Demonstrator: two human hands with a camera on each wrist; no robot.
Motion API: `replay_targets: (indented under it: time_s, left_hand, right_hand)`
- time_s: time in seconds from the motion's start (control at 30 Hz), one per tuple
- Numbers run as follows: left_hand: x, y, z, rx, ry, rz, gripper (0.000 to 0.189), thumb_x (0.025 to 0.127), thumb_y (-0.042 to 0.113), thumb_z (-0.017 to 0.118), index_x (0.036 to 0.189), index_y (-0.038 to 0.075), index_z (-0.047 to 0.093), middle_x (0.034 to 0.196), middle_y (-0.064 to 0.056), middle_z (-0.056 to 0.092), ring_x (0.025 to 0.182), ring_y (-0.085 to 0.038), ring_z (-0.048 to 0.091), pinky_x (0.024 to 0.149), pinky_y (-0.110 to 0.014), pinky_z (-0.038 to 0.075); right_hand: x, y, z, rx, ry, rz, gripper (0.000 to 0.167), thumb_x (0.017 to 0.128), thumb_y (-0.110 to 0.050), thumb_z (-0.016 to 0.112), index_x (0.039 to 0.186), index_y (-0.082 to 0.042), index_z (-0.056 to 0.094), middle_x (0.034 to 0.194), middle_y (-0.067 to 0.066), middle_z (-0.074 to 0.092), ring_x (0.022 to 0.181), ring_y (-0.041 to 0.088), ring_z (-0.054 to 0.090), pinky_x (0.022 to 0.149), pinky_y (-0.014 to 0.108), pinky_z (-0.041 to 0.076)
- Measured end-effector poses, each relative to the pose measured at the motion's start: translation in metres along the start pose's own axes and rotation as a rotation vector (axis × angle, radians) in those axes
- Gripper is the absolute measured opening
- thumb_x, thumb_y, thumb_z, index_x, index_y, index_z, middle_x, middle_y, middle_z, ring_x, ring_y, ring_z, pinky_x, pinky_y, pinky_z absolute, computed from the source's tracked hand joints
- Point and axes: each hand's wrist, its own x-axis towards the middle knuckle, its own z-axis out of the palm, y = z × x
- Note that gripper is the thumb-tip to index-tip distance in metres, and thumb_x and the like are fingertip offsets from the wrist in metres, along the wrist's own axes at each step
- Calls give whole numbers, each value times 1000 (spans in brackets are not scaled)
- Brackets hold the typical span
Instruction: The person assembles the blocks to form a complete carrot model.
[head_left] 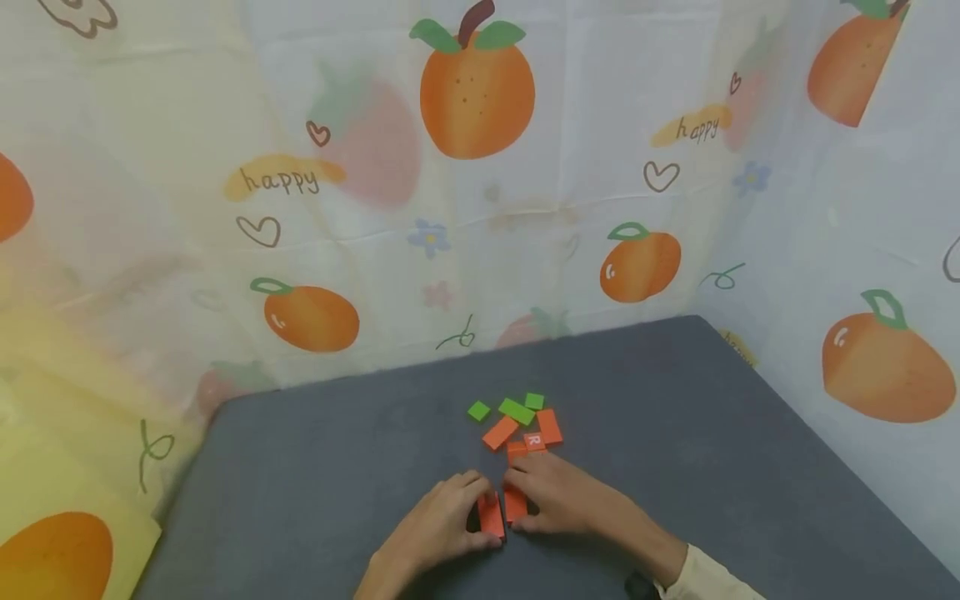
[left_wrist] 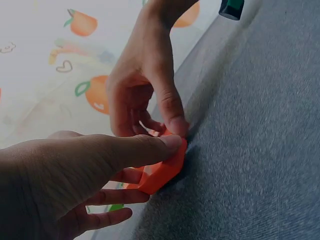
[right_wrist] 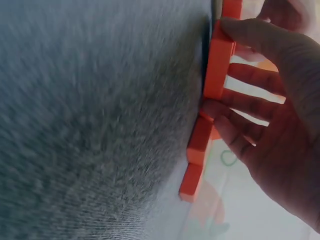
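My left hand pinches an orange block between thumb and fingers, low on the grey table. Close beside it, my right hand grips a second orange block, with a narrow dark gap between the two blocks in the head view. In the left wrist view the left thumb lies along the orange block. The right wrist view shows the right thumb at one end of its long orange block and fingertips along the side. Just beyond the right fingers sits an orange piece, partly covered.
Behind the hands lie an orange tile with a white R, two orange blocks and several green pieces. The grey table meets a fruit-printed cloth at its back and sides. A dark object is by the right wrist.
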Motion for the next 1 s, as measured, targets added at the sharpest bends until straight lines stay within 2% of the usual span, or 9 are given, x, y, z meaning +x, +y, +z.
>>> replay_targets:
  time_s: [0.2, 0.37, 0.43, 0.6, 0.7, 0.8, 0.9, 1.0]
  left_hand:
    - [4, -3, 5, 26, 10, -28, 38, 84, 44, 88, 104, 23, 63, 103, 10, 62, 88, -2, 51, 76, -28, 49]
    - [3, 0, 6, 45, 30, -18, 39, 84, 42, 88, 104, 22, 62, 105, 9, 63, 88, -3, 50, 75, -26, 48]
    - [2, 2, 8, 42, 37, -18, 38, 85, 42, 88, 104, 22, 62, 108, 8, 64, 88, -3, 49, 75, -24, 47]
    - [2, 6, 14, 34, 57, -24, 38, 84, 40, 89, 102, 23, 61, 110, 9, 65, 88, -3, 49, 75, -23, 47]
    - [4, 6, 14, -23, 41, -46, 43, 82, 42, 90, 103, 21, 58, 99, 8, 62, 82, -3, 47, 71, -20, 44]
    - [5, 5, 13, -107, 29, -64, 52, 80, 47, 90, 108, 19, 55, 94, 7, 60, 79, -2, 48, 69, -18, 44]
    - [6, 4, 13, -137, 39, -57, 61, 78, 47, 90, 115, 17, 52, 102, 4, 65, 84, -3, 56, 71, -20, 51]
    - [7, 4, 16, -146, 42, -56, 62, 80, 40, 92, 119, 16, 49, 109, 0, 67, 91, -5, 59, 76, -23, 54]
  right_hand:
    - [0, 9, 2, -26, 29, 10, 37, 92, -38, 80, 121, -18, 68, 109, -5, 64, 92, 6, 52, 82, 27, 50]
    - [-9, 3, -2, 26, 8, -34, 39, 93, -42, 79, 122, -19, 68, 114, -6, 66, 98, 6, 56, 87, 28, 53]
    - [-12, 0, -2, 43, 0, -43, 42, 93, -44, 78, 125, -19, 67, 118, -6, 67, 105, 6, 59, 93, 30, 55]
    - [-14, -2, 3, 81, -5, -32, 50, 93, -47, 78, 131, -18, 64, 124, -7, 67, 114, 7, 59, 102, 33, 54]
    - [-16, 1, 6, 139, 0, -23, 57, 92, -49, 78, 136, -17, 60, 130, -7, 66, 120, 8, 60, 106, 36, 54]
    - [-18, 3, 7, 190, 14, -29, 65, 91, -48, 80, 142, -15, 56, 136, -5, 64, 125, 10, 59, 108, 37, 54]
    - [-18, 4, 9, 203, 30, -53, 70, 91, -45, 81, 146, -13, 52, 140, -3, 64, 128, 12, 59, 110, 38, 54]
    - [-18, 4, 10, 190, 37, -67, 71, 91, -42, 81, 147, -12, 51, 141, -2, 64, 128, 12, 59, 110, 39, 53]
